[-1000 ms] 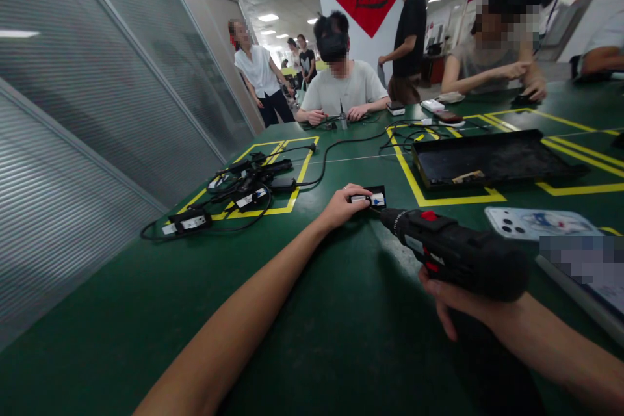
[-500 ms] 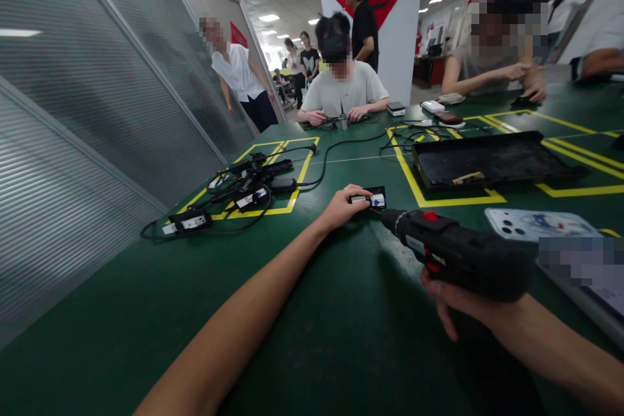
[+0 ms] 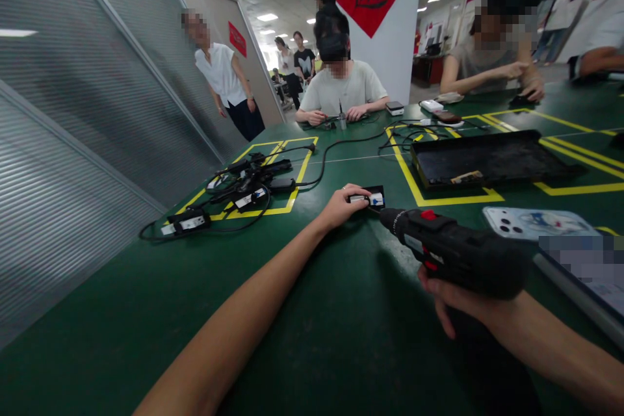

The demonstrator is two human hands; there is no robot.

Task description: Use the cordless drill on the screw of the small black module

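Observation:
My right hand (image 3: 451, 296) is closed around the grip of a black cordless drill (image 3: 453, 247) with red parts, which points left. Its thin bit reaches the near edge of a small black case (image 3: 378, 192) with white and blue parts inside. On the table, my left hand (image 3: 342, 205) grips the left side of that case, the fingers curled over its top. The fingers and the drill's nose hide part of the case, and I cannot tell exactly where the bit tip touches.
Black adapters with cables (image 3: 253, 182) lie piled at the left inside yellow tape. A black tray (image 3: 487, 159) sits at the right, behind a phone (image 3: 536, 222) and a grey-edged device (image 3: 585, 279). Across the table, a person (image 3: 344, 88) and another person (image 3: 492, 65) work with their hands.
My hands, the drill and the case hold nearly the same position. In the background, a standing person in black has moved left behind the seated person, and the person in white has shifted left.

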